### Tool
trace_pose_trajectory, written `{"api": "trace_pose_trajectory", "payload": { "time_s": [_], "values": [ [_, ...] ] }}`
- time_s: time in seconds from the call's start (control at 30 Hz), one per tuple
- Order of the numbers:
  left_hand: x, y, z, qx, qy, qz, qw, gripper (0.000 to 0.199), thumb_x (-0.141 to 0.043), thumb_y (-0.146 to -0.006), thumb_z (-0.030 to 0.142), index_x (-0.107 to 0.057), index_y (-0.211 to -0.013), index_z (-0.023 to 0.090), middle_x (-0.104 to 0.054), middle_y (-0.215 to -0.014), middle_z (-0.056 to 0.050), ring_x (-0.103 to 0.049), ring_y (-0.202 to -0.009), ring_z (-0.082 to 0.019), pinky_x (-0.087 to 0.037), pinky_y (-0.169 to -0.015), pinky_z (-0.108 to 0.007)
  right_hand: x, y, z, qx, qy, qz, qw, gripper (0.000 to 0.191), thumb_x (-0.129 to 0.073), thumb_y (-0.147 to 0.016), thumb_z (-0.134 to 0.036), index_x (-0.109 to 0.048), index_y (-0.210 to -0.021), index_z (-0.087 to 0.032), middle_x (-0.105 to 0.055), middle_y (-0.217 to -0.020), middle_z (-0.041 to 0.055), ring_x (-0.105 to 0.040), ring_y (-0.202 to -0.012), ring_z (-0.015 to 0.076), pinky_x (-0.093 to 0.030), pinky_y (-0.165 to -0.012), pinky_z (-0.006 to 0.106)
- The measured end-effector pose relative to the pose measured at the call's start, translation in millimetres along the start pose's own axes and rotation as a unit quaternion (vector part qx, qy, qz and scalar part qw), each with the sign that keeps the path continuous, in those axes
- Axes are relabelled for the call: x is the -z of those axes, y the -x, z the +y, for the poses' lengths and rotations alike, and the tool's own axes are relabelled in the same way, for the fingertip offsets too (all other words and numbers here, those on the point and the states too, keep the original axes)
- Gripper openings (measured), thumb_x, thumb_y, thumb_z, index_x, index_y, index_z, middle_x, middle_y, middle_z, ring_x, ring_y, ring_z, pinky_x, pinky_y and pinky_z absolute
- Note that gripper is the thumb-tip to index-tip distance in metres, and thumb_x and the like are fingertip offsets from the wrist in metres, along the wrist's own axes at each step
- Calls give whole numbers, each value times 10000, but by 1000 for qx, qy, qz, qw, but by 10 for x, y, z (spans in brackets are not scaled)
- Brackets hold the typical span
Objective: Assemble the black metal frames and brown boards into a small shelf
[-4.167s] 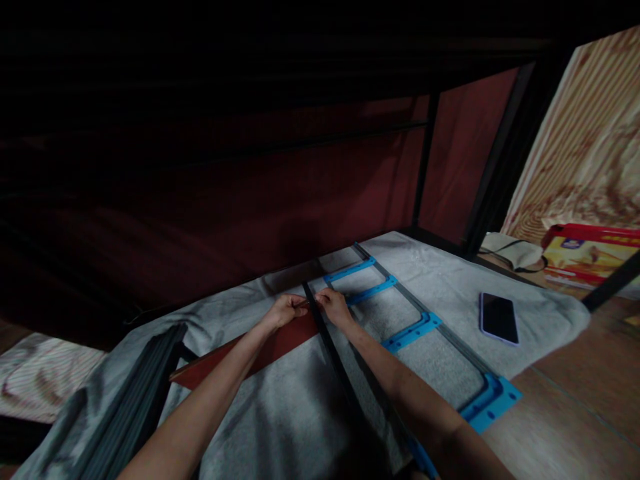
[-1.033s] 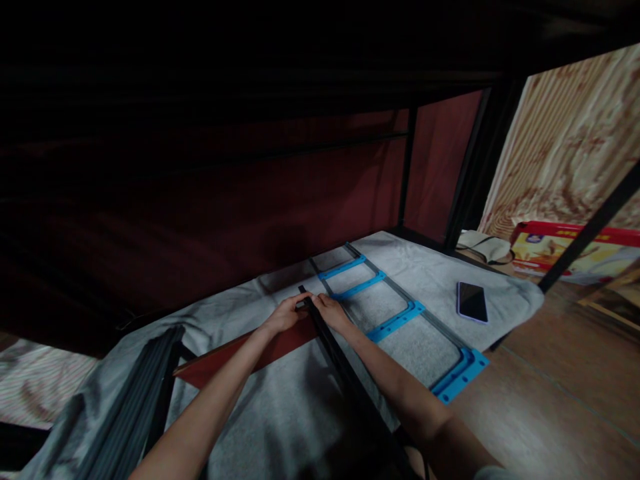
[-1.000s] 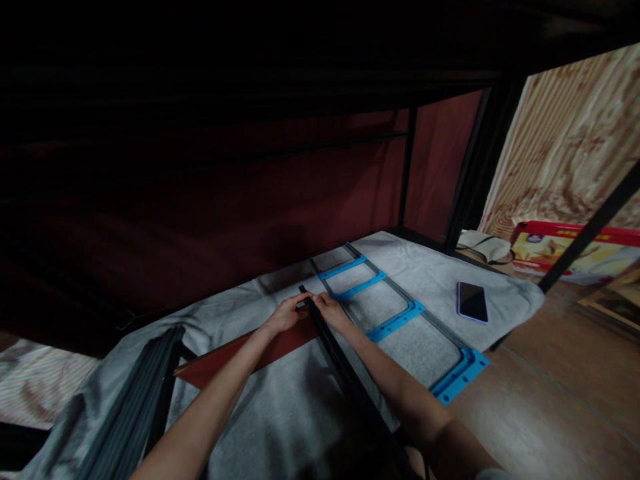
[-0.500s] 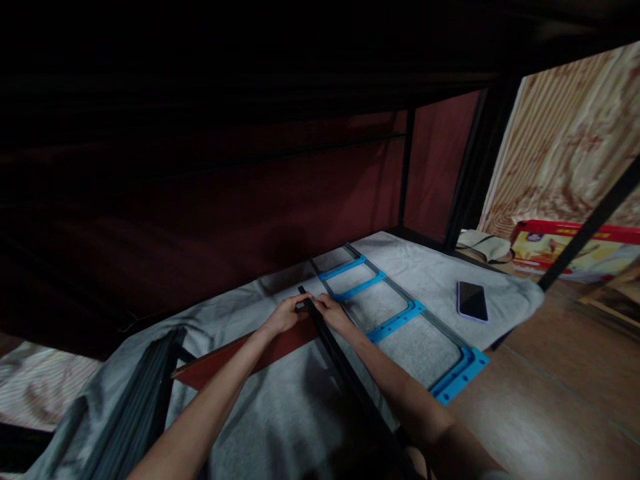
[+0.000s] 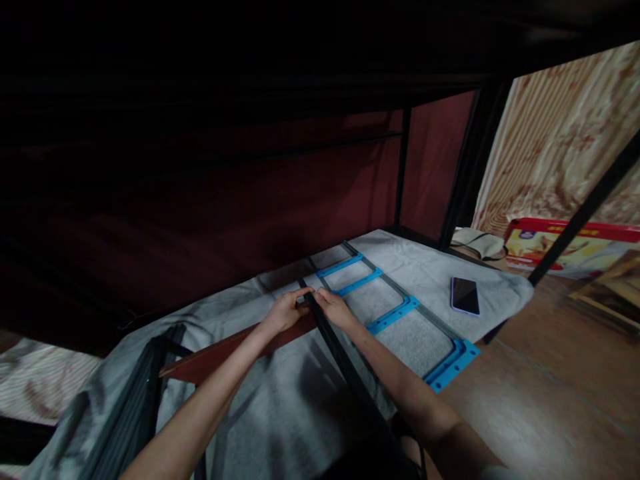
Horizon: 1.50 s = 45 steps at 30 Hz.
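My left hand (image 5: 286,312) and my right hand (image 5: 334,309) are closed from either side on a long black bar (image 5: 345,363), near its far end. The bar slants back toward my body, over grey cloth. A reddish-brown board (image 5: 210,361) runs leftward from the hands, passing beneath my left forearm. Its right end meets the bar by my fingers; whether the two are joined I cannot tell. Just right of my right hand lies a ladder-like frame with blue crosspieces (image 5: 393,316) and dark side rails. My fingertips partly hide the contact spot.
A bundle of dark strips (image 5: 133,400) lies at the left. A phone (image 5: 465,296) rests on the grey cloth (image 5: 400,253) at the right. Dark posts (image 5: 404,167) and a low overhead structure enclose the space. Beyond, a red and yellow box (image 5: 555,247) sits on the floor.
The board's left end has shifted left and slightly up. Both hands keep their hold on the bar, which has tilted slightly. The whole view has moved a little.
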State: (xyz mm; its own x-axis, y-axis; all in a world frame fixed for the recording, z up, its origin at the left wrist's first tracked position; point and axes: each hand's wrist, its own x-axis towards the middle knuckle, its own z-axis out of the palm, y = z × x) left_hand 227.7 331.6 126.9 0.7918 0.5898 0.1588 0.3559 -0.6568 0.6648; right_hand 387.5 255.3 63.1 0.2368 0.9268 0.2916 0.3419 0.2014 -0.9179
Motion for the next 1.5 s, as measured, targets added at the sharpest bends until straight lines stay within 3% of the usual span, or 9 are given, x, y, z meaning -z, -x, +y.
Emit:
{"api": "trace_pose_trajectory", "payload": {
  "time_s": [0.2,0.4,0.5,0.67,1.1,1.2,1.3,1.4,1.5],
  "values": [
    [31,62,190,21,-52,0,998,539,-607,-747,239,-648,-1283,204,-739,-991,-36,-630,-705,-177,-497,-739,-297,118,45,-157,15,29,-9,999,437,-360,-991,-517,-514,-702,-227,-521,-681,-24,-521,-715,143,-399,-680,252],
    [16,106,287,11,-55,-6,998,529,-594,-756,258,-657,-1271,158,-704,-825,-18,-589,-675,-159,-463,-686,-262,159,118,-135,-14,-66,-48,997,275,-407,-981,-456,-518,-861,-234,-506,-670,-54,-515,-638,130,-389,-594,235],
    [-20,101,272,38,-58,2,998,553,-598,-740,273,-654,-1271,125,-642,-678,10,-493,-546,-125,-423,-602,-244,143,135,-119,17,-9,-26,999,234,-419,-976,-414,-503,-846,-239,-504,-698,-46,-522,-698,141,-388,-653,245],
    [-44,90,242,47,-54,-16,997,597,-587,-726,272,-633,-1301,122,-674,-763,-8,-498,-561,-122,-417,-605,-245,101,155,-102,9,72,9,997,350,-357,-1000,-472,-523,-793,-244,-512,-702,-21,-527,-722,159,-378,-686,261],
    [-57,127,299,72,18,0,997,583,-637,-714,270,-651,-1274,110,-584,-583,37,-473,-513,-116,-423,-569,-236,146,152,-106,12,-52,-44,998,354,-401,-985,-498,-561,-833,-221,-531,-729,-37,-525,-724,135,-404,-677,250],
    [-39,136,324,68,9,4,998,576,-638,-719,283,-653,-1272,125,-649,-668,7,-559,-581,-146,-473,-631,-259,85,96,-2,-26,-129,-51,990,407,-400,-974,-551,-576,-844,-208,-557,-724,-22,-539,-671,134,-435,-627,251],
    [19,180,390,65,8,17,998,573,-637,-728,293,-646,-1281,140,-724,-885,-49,-647,-762,-184,-511,-743,-285,50,99,230,-113,-175,-7,978,454,-302,-1001,-540,-585,-905,-199,-603,-744,5,-556,-618,134,-457,-566,253],
    [100,258,507,79,-4,13,997,600,-645,-747,345,-619,-1313,148,-734,-917,-57,-654,-782,-189,-520,-754,-296,13,167,512,-172,-168,50,969,315,-434,-969,-442,-605,-871,-196,-605,-749,12,-560,-631,132,-455,-534,234],
    [152,324,619,94,4,13,996,623,-660,-748,389,-608,-1324,158,-737,-898,-54,-657,-763,-192,-525,-734,-295,-88,226,705,-182,-174,36,967,154,-573,-886,-334,-640,-845,-202,-611,-740,2,-563,-626,129,-459,-515,223]
  ]
}}
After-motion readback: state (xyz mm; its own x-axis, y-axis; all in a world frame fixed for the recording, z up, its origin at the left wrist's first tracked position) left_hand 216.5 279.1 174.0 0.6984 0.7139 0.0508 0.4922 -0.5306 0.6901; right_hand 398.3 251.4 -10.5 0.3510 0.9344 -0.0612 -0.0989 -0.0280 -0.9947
